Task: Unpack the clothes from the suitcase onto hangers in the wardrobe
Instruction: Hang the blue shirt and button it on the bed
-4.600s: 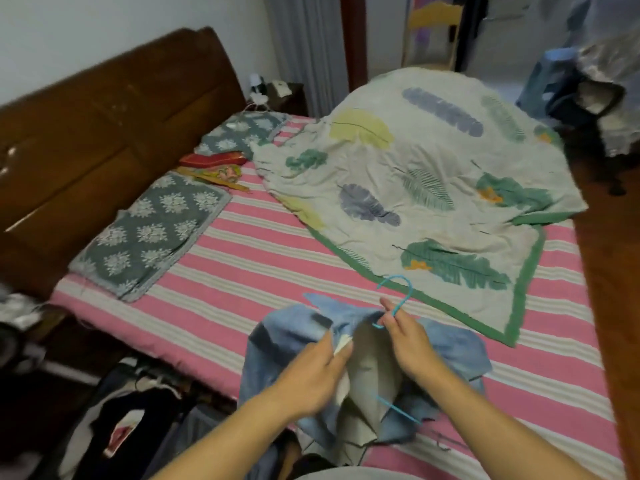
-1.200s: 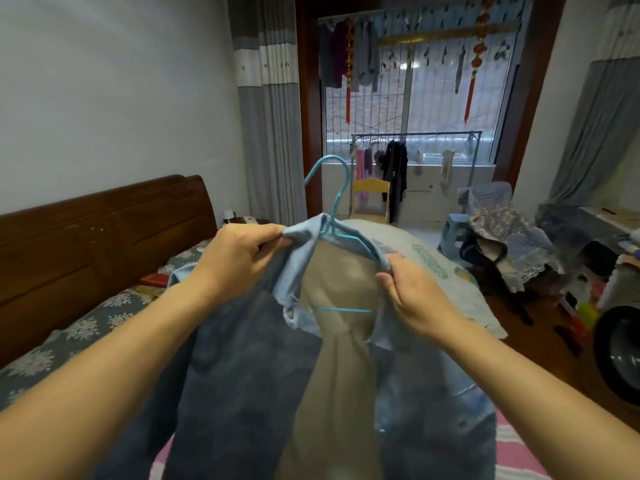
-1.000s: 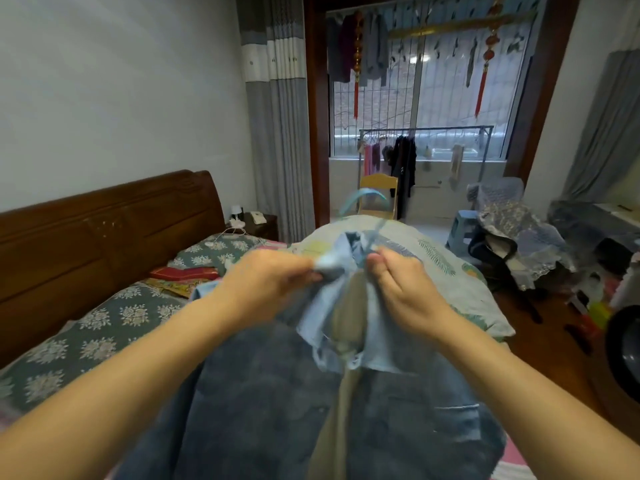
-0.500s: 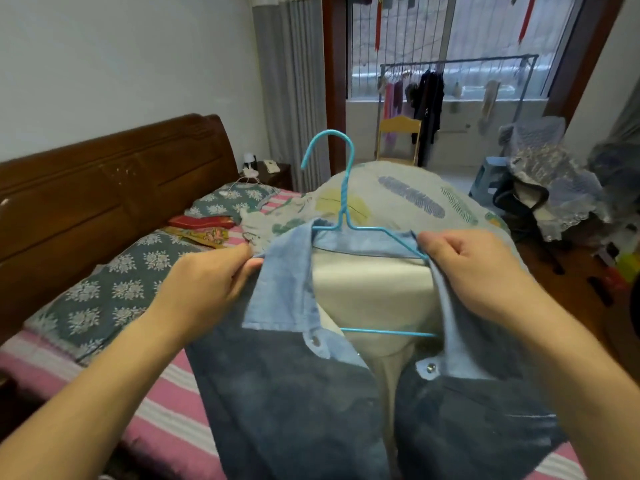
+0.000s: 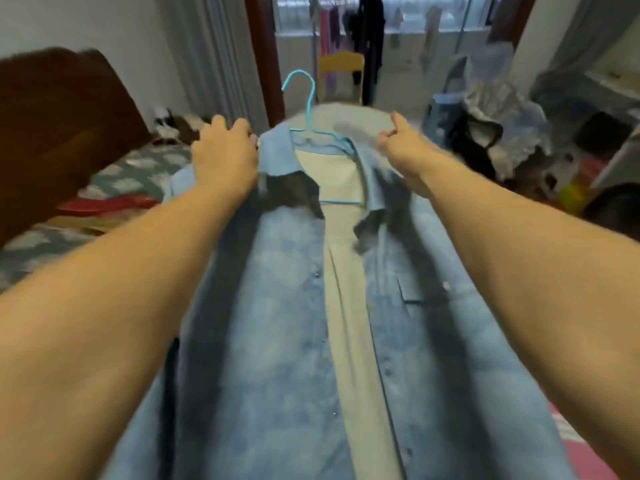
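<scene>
Blue denim shirt (image 5: 277,341), unbuttoned, on turquoise hanger (image 5: 309,109)

I see the denim shirt (image 5: 287,341) on its blue hanger (image 5: 308,109) filling the middle between my hands (image 5: 225,157). Left, the wooden headboard (image 5: 59,123) closes that side. Right, a cluttered pile (image 5: 498,119) blocks; ahead, a yellow chair (image 5: 341,64) stands before the clothes rack.

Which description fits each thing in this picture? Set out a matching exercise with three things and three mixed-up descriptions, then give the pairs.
Things:
1. hanger
2. shirt
3. chair

Descriptions:
A. yellow, beyond the bed by the window
B. turquoise wire, hook sticking up above a collar
C. blue denim, front open, held at the shoulders by the left hand and right hand

Pairs: 1-B, 2-C, 3-A
</scene>
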`<state>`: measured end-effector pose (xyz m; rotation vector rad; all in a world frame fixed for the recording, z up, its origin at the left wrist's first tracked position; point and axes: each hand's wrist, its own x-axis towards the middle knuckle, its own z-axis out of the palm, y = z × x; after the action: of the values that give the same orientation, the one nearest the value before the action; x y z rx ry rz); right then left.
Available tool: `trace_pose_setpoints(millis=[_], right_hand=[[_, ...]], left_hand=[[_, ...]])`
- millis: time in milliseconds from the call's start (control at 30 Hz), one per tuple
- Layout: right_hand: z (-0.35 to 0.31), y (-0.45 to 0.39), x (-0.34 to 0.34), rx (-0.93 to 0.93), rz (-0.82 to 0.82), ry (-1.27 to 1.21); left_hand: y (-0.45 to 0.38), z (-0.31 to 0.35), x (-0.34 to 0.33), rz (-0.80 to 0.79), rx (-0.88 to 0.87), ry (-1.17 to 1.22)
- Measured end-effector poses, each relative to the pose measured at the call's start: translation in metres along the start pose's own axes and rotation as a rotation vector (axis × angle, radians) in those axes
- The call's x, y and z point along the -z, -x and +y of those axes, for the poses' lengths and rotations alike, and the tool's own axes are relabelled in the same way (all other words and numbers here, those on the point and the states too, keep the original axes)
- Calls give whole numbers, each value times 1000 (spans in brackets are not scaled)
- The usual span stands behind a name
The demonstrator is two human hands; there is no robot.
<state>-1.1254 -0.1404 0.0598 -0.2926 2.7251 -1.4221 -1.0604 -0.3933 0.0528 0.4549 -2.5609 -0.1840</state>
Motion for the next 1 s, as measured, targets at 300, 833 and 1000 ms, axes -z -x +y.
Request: trace_pose_setpoints(millis=[300, 833, 1000], right_hand=[[424, 212, -242, -232, -560, 796], [492, 326, -219, -357, -182, 686], [443, 330, -229, -197, -137, 405]], left_hand=[[500, -101, -337, -923, -13, 14], [598, -103, -307, -984, -314, 22], [585, -95, -319, -899, -340, 126]])
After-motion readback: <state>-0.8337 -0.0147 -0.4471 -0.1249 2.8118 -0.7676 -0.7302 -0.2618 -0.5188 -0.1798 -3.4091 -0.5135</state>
